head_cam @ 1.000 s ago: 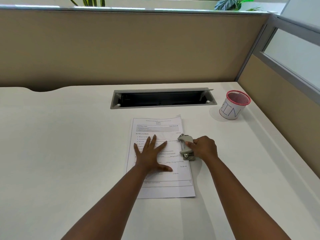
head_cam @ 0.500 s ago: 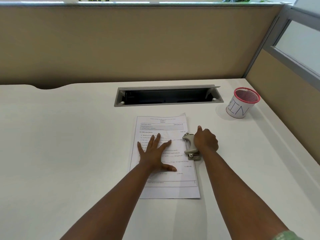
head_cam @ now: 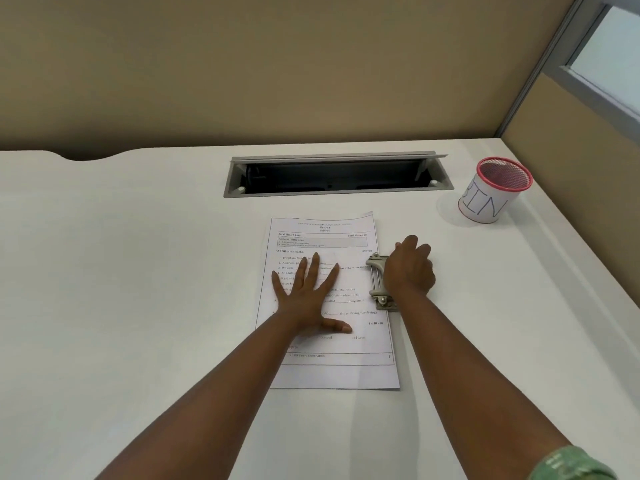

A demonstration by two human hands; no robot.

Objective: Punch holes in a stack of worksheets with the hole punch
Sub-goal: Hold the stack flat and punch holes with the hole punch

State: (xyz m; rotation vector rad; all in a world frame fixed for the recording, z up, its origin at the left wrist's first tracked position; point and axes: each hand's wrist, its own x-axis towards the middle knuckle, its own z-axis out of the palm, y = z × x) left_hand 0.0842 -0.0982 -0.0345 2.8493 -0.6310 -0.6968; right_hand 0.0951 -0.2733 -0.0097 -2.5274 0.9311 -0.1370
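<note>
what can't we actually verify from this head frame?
- Hole punch: its right part is under the right hand, so the grip and whether the lever is pressed are unclear.
- Holes: the worksheets' right edge sits in the punch; none visible.
- Sheet count: the stack is seen from above, edges too thin.
- Worksheet print: mostly blurred, part covered by the left hand.
- Bin: contents hidden behind its mesh.
</note>
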